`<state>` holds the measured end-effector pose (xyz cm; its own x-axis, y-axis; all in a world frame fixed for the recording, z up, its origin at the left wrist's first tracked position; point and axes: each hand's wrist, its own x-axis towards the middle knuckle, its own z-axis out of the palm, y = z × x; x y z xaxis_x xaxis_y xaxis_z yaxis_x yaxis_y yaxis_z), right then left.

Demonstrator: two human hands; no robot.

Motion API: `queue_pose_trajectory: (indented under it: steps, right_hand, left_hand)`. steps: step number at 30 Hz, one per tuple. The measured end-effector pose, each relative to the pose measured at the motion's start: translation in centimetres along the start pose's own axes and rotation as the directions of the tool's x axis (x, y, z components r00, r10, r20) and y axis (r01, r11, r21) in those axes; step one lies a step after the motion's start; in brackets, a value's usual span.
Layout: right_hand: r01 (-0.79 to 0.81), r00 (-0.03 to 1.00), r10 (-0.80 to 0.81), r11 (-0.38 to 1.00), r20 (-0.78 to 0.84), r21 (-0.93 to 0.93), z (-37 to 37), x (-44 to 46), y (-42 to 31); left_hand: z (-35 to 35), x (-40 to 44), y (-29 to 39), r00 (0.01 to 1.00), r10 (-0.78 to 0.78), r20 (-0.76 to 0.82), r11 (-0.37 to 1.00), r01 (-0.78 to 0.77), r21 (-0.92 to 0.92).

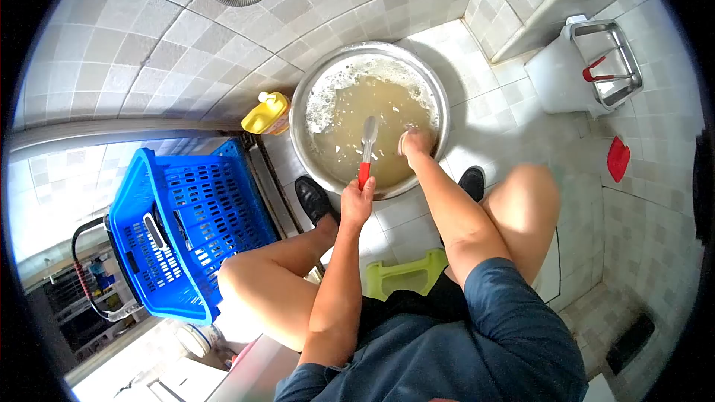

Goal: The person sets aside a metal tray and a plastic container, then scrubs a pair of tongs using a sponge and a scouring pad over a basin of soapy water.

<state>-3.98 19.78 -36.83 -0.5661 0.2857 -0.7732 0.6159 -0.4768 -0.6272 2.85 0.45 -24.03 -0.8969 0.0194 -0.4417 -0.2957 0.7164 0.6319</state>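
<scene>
A wide metal basin [296, 115] stands on the floor in front of me, filled with cloudy brownish water and white suds. My left hand [358, 201] is closed around the red handle of a metal utensil [369, 138]. Its rounded, spoon-like tip points away from me over the water. At the right side of the basin, my right hand [415, 143] is at the water's surface, fingers curled and slightly blurred. Something pale shows at its fingers, but I cannot make out what it is.
A yellow bottle [267, 114] stands left of the basin. Nearer on the left is a blue basket [201, 227]. A white bin [555, 74] holds a metal pan and a red-handled tool at right. A green stool [395, 275] is beneath me; a metal hose [231, 0] hangs above.
</scene>
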Motion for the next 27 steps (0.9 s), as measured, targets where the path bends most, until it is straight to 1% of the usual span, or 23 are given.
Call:
queue_pose_trajectory:
  steps: [1, 2, 3, 4, 5, 7, 9, 10, 11, 13, 14, 15, 16, 17, 18, 19, 20, 21, 22, 23, 25, 26, 27]
  right_hand:
    - [0.055, 0.998, -0.055, 0.998, 0.025, -0.008, -0.1, 0.4, 0.8]
    - [0.197, 0.962, -0.219, 0.970, -0.161, -0.143, 0.7, 0.6, 1.6]
    - [0.303, 0.864, -0.393, 0.905, -0.315, -0.298, 1.1, 0.9, 2.3]
    - [0.042, 0.998, -0.038, 0.996, -0.042, 0.082, 0.5, 1.3, 2.6]
    - [0.042, 0.998, -0.038, 0.996, -0.043, 0.081, 0.6, 0.1, 1.7]
    - [-0.025, 0.989, -0.004, 0.981, 0.146, 0.194, 1.7, -2.7, -0.1]
    - [0.008, 0.974, -0.041, 0.989, 0.225, 0.146, 2.6, -5.5, -2.4]
    - [0.123, 0.950, -0.137, 0.990, 0.282, 0.067, 3.1, -4.1, -1.2]
    - [0.195, 0.937, -0.194, 0.980, 0.290, 0.025, 3.8, -4.3, -1.0]
    - [0.223, 0.919, -0.174, 0.970, 0.354, -0.100, 4.4, -6.6, -2.1]
    - [0.092, 0.913, -0.058, 0.994, 0.403, -0.066, 4.2, -8.6, -3.5]
    - [-0.042, 0.889, 0.056, 0.998, 0.455, -0.039, 4.0, -9.8, -4.2]
    - [-0.140, 0.898, 0.128, 0.990, 0.420, -0.002, 4.3, -9.9, -3.8]
    - [-0.176, 0.932, 0.149, 0.983, 0.330, 0.051, 4.7, -10.6, -3.8]
    - [-0.198, 0.923, 0.158, 0.977, 0.351, 0.080, 4.7, -10.0, -2.8]
    - [-0.221, 0.913, 0.166, 0.969, 0.374, 0.110, 4.7, -9.9, -2.5]
    - [-0.219, 0.914, 0.164, 0.970, 0.371, 0.110, 4.6, -10.1, -2.4]
    - [-0.157, 0.895, 0.105, 0.984, 0.433, 0.087, 4.5, -10.4, -2.3]
    - [-0.094, 0.869, 0.048, 0.993, 0.493, 0.068, 4.5, -10.6, -2.3]
    - [-0.092, 0.870, 0.047, 0.993, 0.490, 0.069, 4.5, -10.5, -1.9]
    - [-0.115, 0.923, 0.142, 0.989, 0.358, -0.094, 4.8, -10.1, -1.4]
    - [-0.174, 0.915, 0.177, 0.984, 0.361, -0.041, 4.7, -11.4, -2.1]
    - [-0.174, 0.916, 0.176, 0.984, 0.360, -0.039, 4.5, -11.8, -2.6]
  left_hand:
    - [0.1, 0.2, -0.3, 1.000, -0.005, -0.002, 1.000, 0.005, 0.003]
    - [0.2, 0.3, -0.7, 1.000, 0.003, -0.017, 1.000, -0.004, -0.023]
    - [0.4, 0.4, -1.0, 0.999, 0.013, -0.032, 0.999, -0.014, -0.050]
    - [0.6, 0.5, -1.4, 0.999, 0.011, -0.031, 0.999, -0.013, -0.049]
    - [0.7, 0.5, -1.3, 0.999, -0.008, -0.051, 0.997, 0.003, -0.082]
    - [1.1, 0.7, -1.0, 0.997, -0.023, -0.070, 0.992, 0.014, -0.124]
    - [1.3, 1.1, -1.3, 0.992, -0.125, -0.020, 0.913, 0.107, -0.394]
    - [1.4, 1.5, -1.7, 0.992, -0.118, -0.043, 0.938, 0.097, -0.332]
    - [1.3, 1.6, -1.6, 0.993, -0.112, -0.039, 0.938, 0.092, -0.335]
    - [1.4, 1.8, -1.3, 0.990, -0.140, -0.012, 0.879, 0.118, -0.462]
    - [1.4, 1.7, -1.0, 0.991, -0.129, -0.021, 0.847, 0.099, -0.522]
    - [1.4, 1.7, -0.6, 0.992, -0.122, -0.018, 0.846, 0.095, -0.525]
    - [1.3, 1.7, -0.3, 0.991, -0.133, -0.009, 0.825, 0.106, -0.556]
    - [1.2, 1.7, -0.2, 0.989, -0.146, 0.001, 0.802, 0.119, -0.585]
    - [1.0, 1.7, -0.2, 0.989, -0.148, 0.024, 0.765, 0.130, -0.631]
    - [1.1, 1.7, -0.2, 0.989, -0.146, 0.027, 0.763, 0.130, -0.633]
    - [1.0, 1.7, -0.1, 0.989, -0.143, 0.033, 0.747, 0.129, -0.652]
    - [1.1, 1.6, 0.0, 0.989, -0.139, 0.039, 0.731, 0.129, -0.670]
    - [1.2, 1.6, 0.2, 0.988, -0.150, 0.035, 0.752, 0.137, -0.645]
    - [1.1, 1.3, 0.5, 0.988, -0.147, 0.038, 0.752, 0.137, -0.645]
    - [0.9, 1.0, 1.2, 0.993, -0.087, 0.081, 0.726, 0.119, -0.678]
    - [1.0, 0.9, 1.3, 0.993, -0.086, 0.083, 0.726, 0.119, -0.677]
    - [1.2, 0.8, 1.4, 0.995, -0.062, 0.081, 0.743, 0.100, -0.662]
